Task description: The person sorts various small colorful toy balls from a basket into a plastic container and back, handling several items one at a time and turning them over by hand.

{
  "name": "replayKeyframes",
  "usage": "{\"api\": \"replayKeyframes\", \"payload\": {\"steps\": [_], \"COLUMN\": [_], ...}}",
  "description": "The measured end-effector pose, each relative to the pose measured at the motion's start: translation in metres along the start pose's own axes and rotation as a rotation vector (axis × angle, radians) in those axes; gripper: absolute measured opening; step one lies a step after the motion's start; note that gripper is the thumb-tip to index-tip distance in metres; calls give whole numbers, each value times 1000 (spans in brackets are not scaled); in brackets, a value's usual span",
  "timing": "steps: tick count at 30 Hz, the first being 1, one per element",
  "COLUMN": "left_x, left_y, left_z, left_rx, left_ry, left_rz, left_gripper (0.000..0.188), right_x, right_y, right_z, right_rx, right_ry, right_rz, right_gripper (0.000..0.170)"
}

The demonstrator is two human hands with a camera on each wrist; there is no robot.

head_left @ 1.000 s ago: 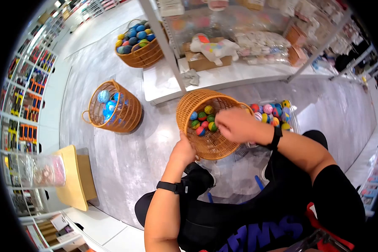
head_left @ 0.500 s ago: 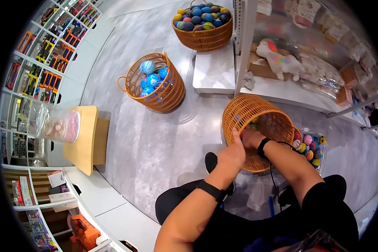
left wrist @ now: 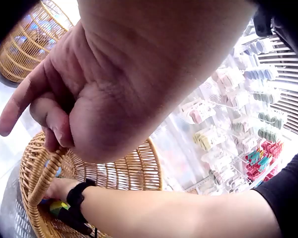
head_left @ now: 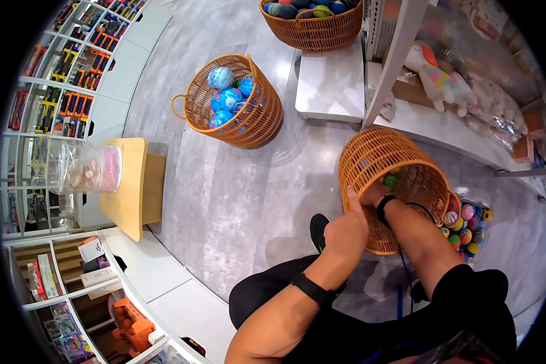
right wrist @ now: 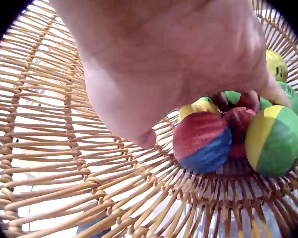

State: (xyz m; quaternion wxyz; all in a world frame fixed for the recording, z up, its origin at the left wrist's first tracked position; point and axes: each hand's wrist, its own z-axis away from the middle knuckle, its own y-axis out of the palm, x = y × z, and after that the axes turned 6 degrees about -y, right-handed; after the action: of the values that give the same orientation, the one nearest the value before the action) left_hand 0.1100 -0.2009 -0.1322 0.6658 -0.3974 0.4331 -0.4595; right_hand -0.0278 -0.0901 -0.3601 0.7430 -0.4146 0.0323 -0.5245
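The wicker basket [head_left: 376, 155] lies tilted on the floor, its mouth toward the person. My left hand [head_left: 347, 233] grips its near rim; in the left wrist view the left hand [left wrist: 89, 99] has fingers curled at the wicker handle [left wrist: 42, 181] with the index finger extended. Inside the basket is my right hand [head_left: 375, 193], beside a green ball [head_left: 390, 180]. Seen from the right wrist, the right hand [right wrist: 164, 74] reaches over several balls, thumb apart from them, near a red-and-blue ball [right wrist: 202, 143] and a yellow-green ball [right wrist: 275, 141]. Its palm hides part of the fingers.
A tray of colourful balls [head_left: 466, 235] sits right of the basket. Another basket [head_left: 249, 115] with blue balls stands left, and a wide basket [head_left: 315, 31] is at the top. White shelving [head_left: 431, 130] runs behind; a wooden stand [head_left: 133, 188] is at left.
The head view has shifted, so the baskets appear farther right. My right hand has gone deeper into the basket, and its opening has turned; my left hand still holds the rim.
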Motion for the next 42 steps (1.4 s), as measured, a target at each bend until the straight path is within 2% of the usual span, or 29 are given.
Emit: {"api": "replayKeyframes", "payload": {"steps": [2, 5, 6, 10, 13, 14, 16, 17, 19, 21, 23, 26, 27, 30, 31, 33, 35, 40, 42], "left_x": [-3, -10, -12, -20, -22, -23, -22, -22, -23, -28, -33, -35, -36, -38, -38, -35, -31, -30, -18], "left_y": [-7, -21, -22, -21, -23, -25, -19, -15, -10, -13, -22, -31, -31, -32, -32, -28, -17, -14, 7], "left_z": [-5, -10, -10, -12, -11, -10, -9, -9, -13, -15, -18, -16, -16, -24, -25, -21, -21, -10, -20], "left_rx": [233, 291, 291, 271, 217, 186, 120, 60, 58, 54, 211, 232, 214, 327, 297, 310, 279, 290, 275], "left_ry": [-89, -144, -145, -113, -58, -17, 40, 89, 90, 101, 14, 41, 63, -86, -65, -44, -26, -18, 21], "left_rz": [15, 107, 106, 114, 99, 80, 59, 37, 82, 126, 168, 140, 133, 120, 110, 111, 97, 75, 84], "left_gripper": [90, 89, 89, 89, 88, 86, 86, 86, 87, 88, 90, 91, 91, 90, 90, 88, 86, 84, 81], "right_x": [-8, -41, -62, -46, -46, -48, -55, -53, -42, -45, -46, -20, -21, -20, -19, -6, -5, -10, -10], "right_y": [1, 24, 47, 21, 12, 12, 18, 14, -2, 5, 11, -12, -1, 2, 8, 10, 21, 52, 54], "right_z": [-1, -14, -32, -10, 1, 1, -1, 6, 26, 33, 43, 93, 91, 114, 119, 142, 147, 153, 153], "right_rx": [19, 78, 70, 51, 182, 173, 303, 293, 334, 312, 242, 193, 165, 184, 175, 123, 141, 95, 59], "right_ry": [0, 72, 64, 18, 51, 55, 186, 192, 227, 228, 125, 104, 57, 61, 47, 168, 126, 129, 142], "right_rz": [-104, -158, -155, -186, -258, -256, -332, -331, -191, -225, -248, -323, -318, -310, -361, -353, -359, -323, -344], "right_gripper": [82, 91, 97, 95, 112, 112, 122, 122, 123, 118, 112, 107, 107, 107, 108, 97, 117, 118, 118]}}
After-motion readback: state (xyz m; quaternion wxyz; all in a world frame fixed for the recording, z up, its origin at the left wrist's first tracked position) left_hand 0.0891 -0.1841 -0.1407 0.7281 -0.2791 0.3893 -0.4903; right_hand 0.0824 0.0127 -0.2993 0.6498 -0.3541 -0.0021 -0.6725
